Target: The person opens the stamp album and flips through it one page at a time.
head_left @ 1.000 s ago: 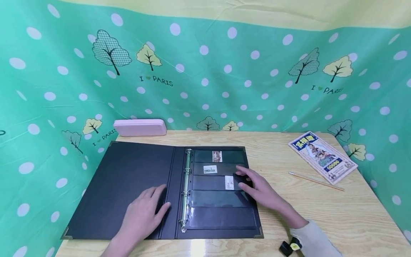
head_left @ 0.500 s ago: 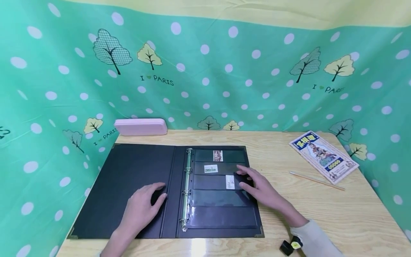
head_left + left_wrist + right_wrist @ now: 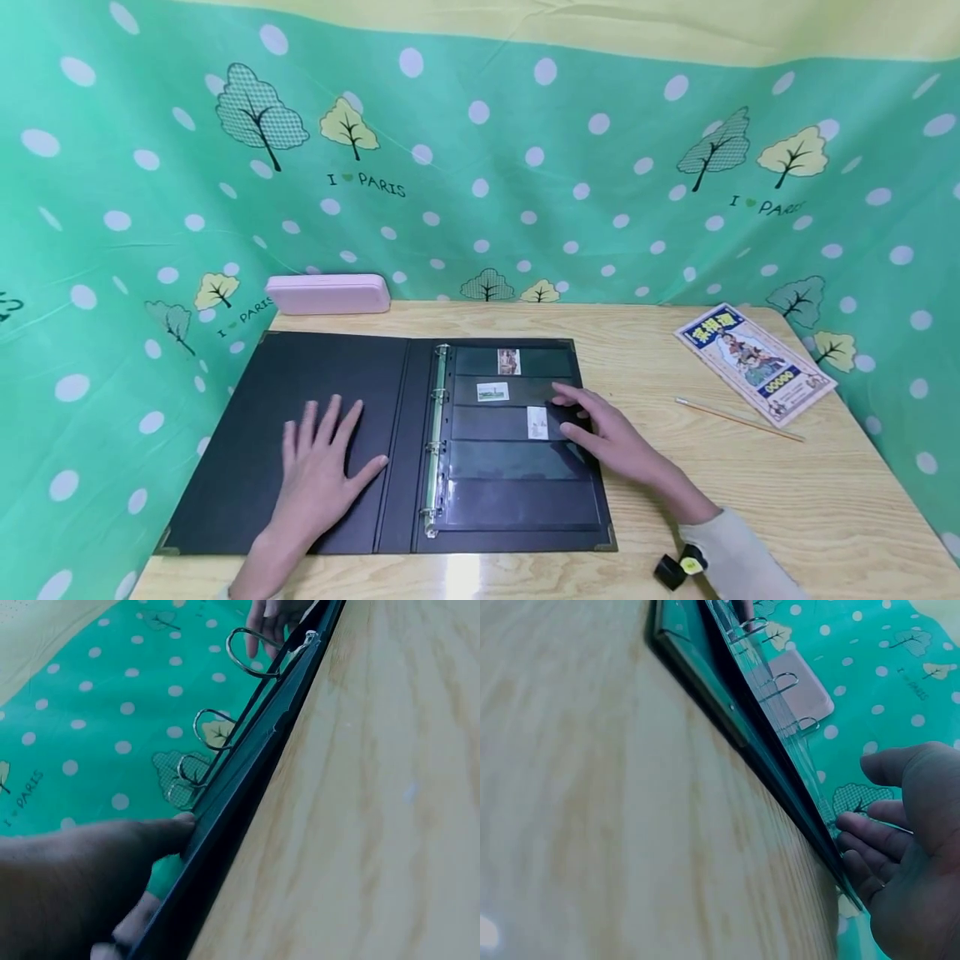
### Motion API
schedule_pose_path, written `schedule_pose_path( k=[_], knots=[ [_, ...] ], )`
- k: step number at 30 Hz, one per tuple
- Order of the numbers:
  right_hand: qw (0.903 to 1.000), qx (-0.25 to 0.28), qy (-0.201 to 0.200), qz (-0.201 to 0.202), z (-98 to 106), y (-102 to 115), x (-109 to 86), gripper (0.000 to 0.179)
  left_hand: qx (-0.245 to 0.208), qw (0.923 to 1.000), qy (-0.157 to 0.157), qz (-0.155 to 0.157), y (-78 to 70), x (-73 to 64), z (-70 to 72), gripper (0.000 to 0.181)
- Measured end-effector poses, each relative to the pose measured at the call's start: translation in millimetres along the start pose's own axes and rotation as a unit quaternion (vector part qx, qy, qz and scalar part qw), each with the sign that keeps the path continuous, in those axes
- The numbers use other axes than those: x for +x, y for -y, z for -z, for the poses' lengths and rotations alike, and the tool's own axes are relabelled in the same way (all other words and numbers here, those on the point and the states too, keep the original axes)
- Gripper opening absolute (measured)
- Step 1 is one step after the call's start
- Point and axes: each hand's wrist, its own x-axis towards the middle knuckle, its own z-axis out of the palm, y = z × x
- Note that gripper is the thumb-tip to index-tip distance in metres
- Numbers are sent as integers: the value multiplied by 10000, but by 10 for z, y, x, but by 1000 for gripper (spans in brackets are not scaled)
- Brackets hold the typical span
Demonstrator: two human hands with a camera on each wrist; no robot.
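A black ring binder (image 3: 232, 467) lies open on the table. My left hand (image 3: 318, 479) rests on its left inside cover, fingers spread and straight. On the right side, metal rings (image 3: 434, 448) hold a dark page of clear pockets (image 3: 517, 506). Three stamps sit in the upper pockets: a reddish one (image 3: 508, 362) at the top, a white and green one (image 3: 492, 392) below, and a pale one (image 3: 537, 423) in the third row. My right hand (image 3: 615, 437) is at the page's right edge, fingers loosely bent and holding nothing. The right wrist view shows its fingertips (image 3: 847, 823) beside the binder's edge.
A pink case (image 3: 327, 295) stands at the back left against the green dotted cloth (image 3: 480, 150). To the right lie a printed booklet (image 3: 753, 363) and a pencil (image 3: 738, 419). A small black object (image 3: 670, 572) is by the right sleeve.
My left hand has flattened and spread its fingers, shifting left from beside the binder's spine onto the cover. The right hand and the stamps look the same.
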Motion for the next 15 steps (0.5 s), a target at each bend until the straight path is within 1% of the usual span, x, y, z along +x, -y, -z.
schedule_pose_path(
  k=[2, 4, 5, 8, 15],
  knots=[
    [10000, 35, 41, 30, 8, -8, 2, 58, 218, 9992, 147, 312, 20, -12, 5, 107],
    [9999, 45, 80, 75, 12, -14, 8, 58, 266, 9976, 299, 569, 32, -24, 8, 114],
    [9999, 49, 95, 95, 13, -17, 13, 58, 283, 9968, 381, 638, 39, -29, 5, 115],
    [9999, 66, 66, 131, 20, -26, 30, 58, 207, 9957, 582, 690, 43, -26, -11, 114],
    [9998, 136, -50, 128, 58, -42, 50, 57, 51, 9954, 651, 694, 27, -8, -11, 110]
  ],
)
